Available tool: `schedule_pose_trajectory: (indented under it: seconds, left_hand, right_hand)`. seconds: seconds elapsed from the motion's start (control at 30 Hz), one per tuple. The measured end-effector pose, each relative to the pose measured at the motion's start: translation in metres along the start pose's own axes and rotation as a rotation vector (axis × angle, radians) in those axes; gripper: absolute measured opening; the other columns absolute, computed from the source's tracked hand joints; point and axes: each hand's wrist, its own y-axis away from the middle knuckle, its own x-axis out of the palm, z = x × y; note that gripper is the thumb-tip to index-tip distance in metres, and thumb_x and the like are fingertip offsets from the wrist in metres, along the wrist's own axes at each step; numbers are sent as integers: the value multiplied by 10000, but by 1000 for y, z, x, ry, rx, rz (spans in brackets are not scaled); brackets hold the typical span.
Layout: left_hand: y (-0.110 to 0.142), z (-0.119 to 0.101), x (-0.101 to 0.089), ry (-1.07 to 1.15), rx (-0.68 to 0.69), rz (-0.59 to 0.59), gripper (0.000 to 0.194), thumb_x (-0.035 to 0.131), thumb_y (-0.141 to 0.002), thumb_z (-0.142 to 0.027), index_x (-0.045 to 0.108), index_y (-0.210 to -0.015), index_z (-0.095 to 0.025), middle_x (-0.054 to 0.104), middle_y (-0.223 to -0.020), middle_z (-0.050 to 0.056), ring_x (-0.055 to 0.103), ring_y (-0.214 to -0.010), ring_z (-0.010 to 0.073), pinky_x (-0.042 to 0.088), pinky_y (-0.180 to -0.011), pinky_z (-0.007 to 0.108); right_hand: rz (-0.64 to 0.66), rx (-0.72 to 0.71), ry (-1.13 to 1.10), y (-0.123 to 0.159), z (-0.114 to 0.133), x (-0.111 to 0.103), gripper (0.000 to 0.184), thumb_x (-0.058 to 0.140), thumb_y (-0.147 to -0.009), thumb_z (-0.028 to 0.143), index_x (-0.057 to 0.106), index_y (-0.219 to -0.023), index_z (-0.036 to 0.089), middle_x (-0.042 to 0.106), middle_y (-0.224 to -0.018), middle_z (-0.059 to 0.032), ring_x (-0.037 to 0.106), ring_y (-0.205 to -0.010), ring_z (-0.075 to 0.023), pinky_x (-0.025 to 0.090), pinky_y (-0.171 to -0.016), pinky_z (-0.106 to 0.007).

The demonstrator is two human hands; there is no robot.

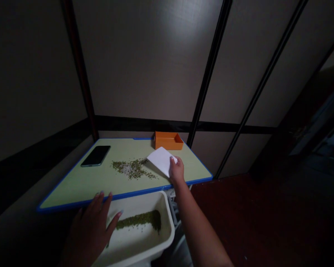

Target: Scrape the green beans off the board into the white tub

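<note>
My right hand (177,169) grips a folded piece of white paper (160,159), thumb on top, tilted just above the table. The paper's left edge is at a scattered heap of small green and brownish bits (135,170), with a whitish patch in it. My left hand (93,222) is spread with fingers apart over the left side of a white plastic tub (168,222). The tub stands below the table's front edge and has a strip of green bits (139,219) on its bottom. Whether the left hand touches the tub's rim I cannot tell.
The pale green table (80,189) has a blue edge. A dark-screened phone (96,155) lies at its left. An open orange box (168,142) stands at the back right, close to the panelled wall (147,66). Reddish floor (225,211) shows at the right.
</note>
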Motion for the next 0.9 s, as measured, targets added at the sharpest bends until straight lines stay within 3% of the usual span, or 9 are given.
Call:
schedule_pose_trajectory:
  seconds: [0.2,0.47,0.63,0.8,0.9]
  left_hand:
    - [-1,-2,-4,36,-29,55,607,318,-905,-444,630,-1298,-103,579,-1431,213,537,-1344,361,487,-997,559]
    - [2,4,3,34,22,-39,587,382,-883,-477,669,-1242,-113,621,-1375,225,582,-1289,368,510,-956,529]
    - [3,8,10,44,28,-53,574,357,-910,-464,644,-1266,-118,610,-1386,231,562,-1311,356,498,-969,530]
    - [3,8,13,50,25,-52,589,353,-910,-469,621,-1296,-114,597,-1399,239,547,-1327,367,481,-985,560]
    - [2,7,11,31,21,-63,589,357,-905,-472,625,-1296,-123,602,-1398,229,552,-1326,353,478,-994,548]
  right_hand:
    - [-82,67,-7,2,6,2,365,631,-729,500,586,-917,191,645,-790,-6,587,-727,-169,470,-677,-288]
    - [-149,25,61,1,0,5,333,568,-761,510,548,-917,215,598,-785,14,554,-738,-169,460,-694,-288]
    - [-89,-42,57,4,9,6,366,573,-771,431,624,-1047,197,668,-935,-29,600,-867,-194,471,-805,-314]
    - [-59,-21,-30,4,12,9,299,626,-746,438,689,-893,185,731,-940,-50,627,-887,-200,476,-837,-317]
    - [-42,48,-69,4,11,9,349,686,-718,483,714,-874,172,749,-907,-53,640,-860,-199,487,-813,-311]
